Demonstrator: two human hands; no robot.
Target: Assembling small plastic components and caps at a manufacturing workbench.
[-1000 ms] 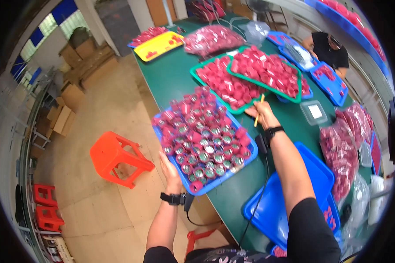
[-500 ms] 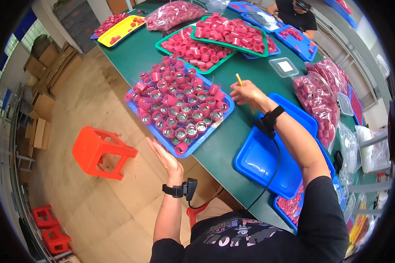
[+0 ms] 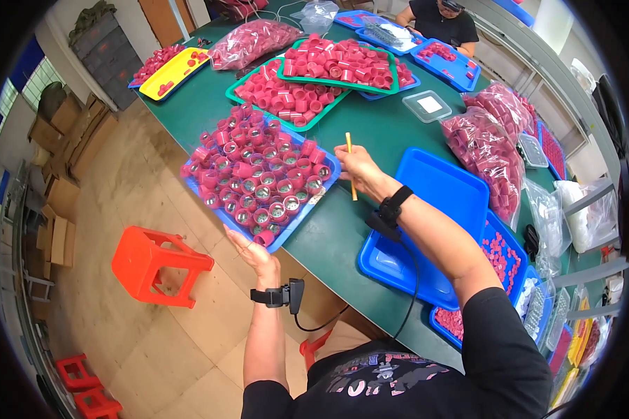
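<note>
A blue tray (image 3: 284, 239) heaped with pink cups (image 3: 264, 192) overhangs the left edge of the green table. Many of the cups have greenish or silvery pieces inside, and fine wire-like strands stick out among them. My left hand (image 3: 260, 262) is at the tray's near-left rim, its fingers against the edge and partly hidden. At the tray's right corner is my right hand (image 3: 363, 173), with a thin yellow stick (image 3: 349, 167) held upright in the closed fingers. Its fingertips reach to the rim.
Stacked blue trays (image 3: 444, 188) lie right of my right hand. Beyond are green trays (image 3: 307, 127) of pink cups, a yellow tray (image 3: 175, 75) and bags of pink cups (image 3: 486, 150). An orange stool (image 3: 136, 265) stands left on the floor. Another person (image 3: 444, 24) sits far right.
My left hand has moved up from just beside the tray to its rim. My right hand has come closer to the tray's right corner, still holding the yellow stick. The whole view has shifted slightly.
</note>
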